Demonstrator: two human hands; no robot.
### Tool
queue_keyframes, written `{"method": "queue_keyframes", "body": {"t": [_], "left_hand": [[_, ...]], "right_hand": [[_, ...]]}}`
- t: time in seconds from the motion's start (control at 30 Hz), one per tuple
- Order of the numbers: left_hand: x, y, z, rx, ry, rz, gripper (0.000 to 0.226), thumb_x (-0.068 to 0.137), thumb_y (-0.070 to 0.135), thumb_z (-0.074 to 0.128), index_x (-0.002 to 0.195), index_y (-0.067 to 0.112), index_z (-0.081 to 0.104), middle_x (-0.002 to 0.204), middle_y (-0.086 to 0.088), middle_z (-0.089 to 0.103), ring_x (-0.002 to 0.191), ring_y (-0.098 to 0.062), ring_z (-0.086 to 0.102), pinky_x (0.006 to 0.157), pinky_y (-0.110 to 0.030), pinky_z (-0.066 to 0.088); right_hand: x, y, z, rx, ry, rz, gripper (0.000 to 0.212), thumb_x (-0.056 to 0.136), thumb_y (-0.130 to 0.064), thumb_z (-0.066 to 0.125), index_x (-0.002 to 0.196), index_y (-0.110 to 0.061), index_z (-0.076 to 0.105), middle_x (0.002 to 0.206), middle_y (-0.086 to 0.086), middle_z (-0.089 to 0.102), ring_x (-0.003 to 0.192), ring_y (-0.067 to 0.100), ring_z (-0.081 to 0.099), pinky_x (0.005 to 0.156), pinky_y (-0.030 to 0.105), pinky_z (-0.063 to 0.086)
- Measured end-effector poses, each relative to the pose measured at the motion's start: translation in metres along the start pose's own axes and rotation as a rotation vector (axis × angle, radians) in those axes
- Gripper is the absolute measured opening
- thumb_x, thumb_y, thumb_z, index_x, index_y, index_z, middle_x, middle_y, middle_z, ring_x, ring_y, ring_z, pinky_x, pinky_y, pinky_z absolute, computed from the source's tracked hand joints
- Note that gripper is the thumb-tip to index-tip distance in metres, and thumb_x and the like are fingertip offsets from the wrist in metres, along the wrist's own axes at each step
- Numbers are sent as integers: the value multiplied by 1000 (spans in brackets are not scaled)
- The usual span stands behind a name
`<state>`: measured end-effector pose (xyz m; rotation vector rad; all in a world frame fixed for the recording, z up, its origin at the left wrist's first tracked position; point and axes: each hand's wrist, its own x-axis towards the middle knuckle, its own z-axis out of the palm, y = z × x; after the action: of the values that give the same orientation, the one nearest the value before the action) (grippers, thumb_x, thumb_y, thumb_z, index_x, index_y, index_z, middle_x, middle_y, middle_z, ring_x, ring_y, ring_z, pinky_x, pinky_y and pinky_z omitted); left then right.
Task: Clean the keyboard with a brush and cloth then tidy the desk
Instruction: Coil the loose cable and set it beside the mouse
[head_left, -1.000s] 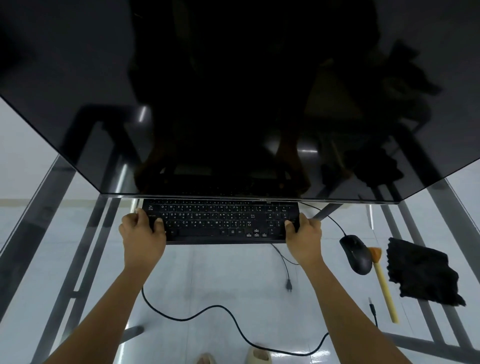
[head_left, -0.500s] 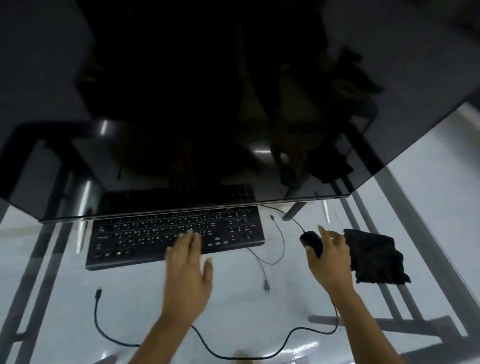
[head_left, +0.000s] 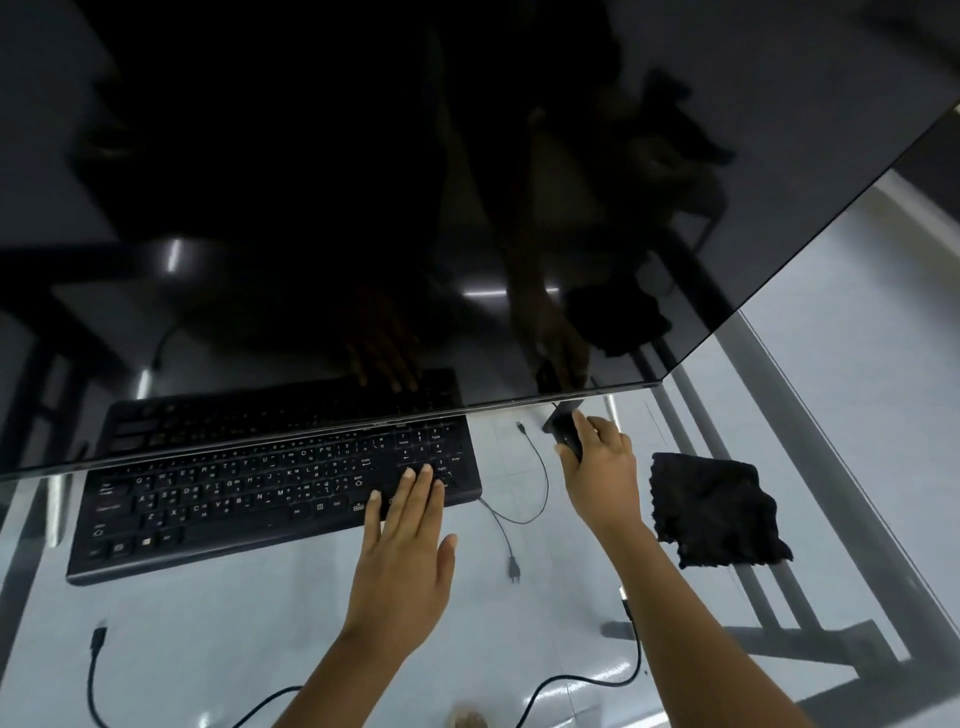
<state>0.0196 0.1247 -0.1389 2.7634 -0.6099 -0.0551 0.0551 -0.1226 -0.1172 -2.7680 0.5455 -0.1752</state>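
Note:
A black keyboard (head_left: 249, 506) lies on the glass desk (head_left: 218, 634), its far edge under the monitor. My left hand (head_left: 405, 551) rests flat with fingers apart, its fingertips on the keyboard's right end. Close under the monitor's lower edge, my right hand (head_left: 597, 467) grips the black mouse (head_left: 563, 434). A crumpled black cloth (head_left: 719, 512) lies on the glass just right of that hand. The brush is not in sight.
A large dark monitor (head_left: 467, 182) fills the upper view and overhangs the keyboard. A thin cable with a plug (head_left: 511, 564) lies between the keyboard and my right arm. Loose black cables (head_left: 96, 675) run along the near edge. Metal frame bars show through the glass at right.
Both hands let go of the keyboard's ends. My right hand went to the mouse and pushed it toward the monitor; my left hand came to the keyboard's right end. My view swung right.

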Motion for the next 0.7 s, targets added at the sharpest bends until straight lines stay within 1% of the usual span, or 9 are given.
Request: {"method": "queue_keyframes", "body": {"t": [0.1,0.3,0.43,0.57,0.63,0.7], "left_hand": [[-1,1,1,-4,14,3,57,96,37,32,146,9,32,156,-5,25,146,-19,14,114,-49,16],[-4,0,2,5,-1,-8,57,97,38,32,147,11,29,157,-4,23,147,-17,10,115,-48,13],[-3,-1,0,12,-3,-3,56,98,38,30,146,11,31,157,-4,24,147,-17,11,115,-47,14],[-1,-2,-1,7,-11,13,56,98,39,29,146,10,31,157,-4,23,147,-17,11,114,-47,14],[-5,-5,-4,4,-7,5,56,98,39,30,146,10,32,157,-4,24,146,-17,13,114,-47,14],[-14,-12,-10,5,0,-12,56,98,38,31,146,10,31,157,-4,24,146,-17,14,114,-46,14]], "right_hand": [[10,0,4,6,-6,16,47,95,-27,60,138,-12,50,132,13,54,114,33,50,95,45,47],[15,-3,8,36,-2,20,48,98,-33,52,140,-12,47,136,12,51,118,30,48,100,44,45],[20,-4,9,56,5,13,45,97,-32,53,136,-10,51,135,14,52,116,33,49,98,46,44],[19,1,7,65,23,25,46,95,-31,56,135,-7,51,134,17,53,117,37,50,97,50,45],[11,2,4,80,43,44,48,94,-29,59,137,-9,49,135,18,52,119,39,48,96,52,45],[-1,1,-1,93,89,46,48,92,-26,62,136,-9,51,131,20,52,117,41,49,94,55,45]]}}
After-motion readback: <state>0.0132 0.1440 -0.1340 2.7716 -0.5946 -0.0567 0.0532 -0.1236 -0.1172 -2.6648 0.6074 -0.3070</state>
